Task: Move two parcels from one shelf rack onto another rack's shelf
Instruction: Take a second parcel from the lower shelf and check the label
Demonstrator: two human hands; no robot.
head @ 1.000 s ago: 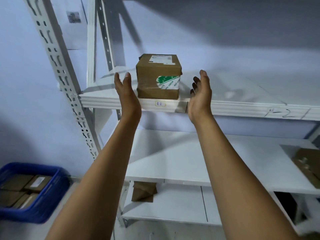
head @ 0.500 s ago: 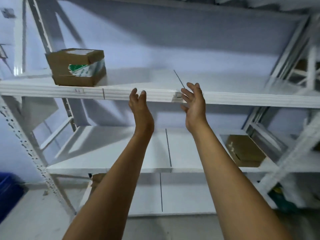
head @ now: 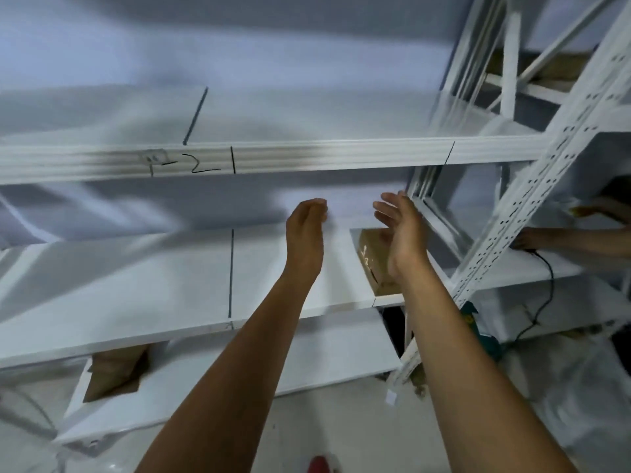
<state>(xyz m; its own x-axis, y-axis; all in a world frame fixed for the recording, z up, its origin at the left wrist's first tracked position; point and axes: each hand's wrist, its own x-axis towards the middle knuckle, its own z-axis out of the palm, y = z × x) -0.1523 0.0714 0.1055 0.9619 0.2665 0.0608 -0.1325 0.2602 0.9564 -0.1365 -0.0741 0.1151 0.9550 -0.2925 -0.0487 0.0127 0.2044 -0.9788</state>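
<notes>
A: Gone from view since half a second ago: the taped parcel on the upper shelf; the camera is swinging right, and both hands are sitting lower, in front of the middle level.

B: Item one, left hand (head: 305, 230)?

A: Raised, empty, fingers curling loosely inward, touching nothing.

B: Item two, right hand (head: 404, 233)?

A: Raised just beside the left, palm facing inward, fingers spreading wide, gripping nothing. It is overlapping a brown parcel (head: 374, 259) in the frame; whether it is touching the box, I cannot tell.

B: Where is that parcel lying?

A: On the middle shelf (head: 136, 288), at its right end, near the perforated white upright (head: 532, 199) of the rack.

B: Other stock?

A: One brown parcel on the bottom shelf (head: 114, 372), far left, partly hiding under the middle board. The upper shelf rail (head: 307, 157) is carrying a handwritten mark, blurring with motion. More brown cardboard is showing on the neighbouring rack at top right (head: 560, 68), too smeared to itemise.

B: Anything beyond the racks?

A: A second person's hand (head: 596, 208) is reaching in at the right edge, with a black cable (head: 546, 295) trailing down beneath it. A red object (head: 321, 465) is showing at the bottom edge, unidentifiable.
</notes>
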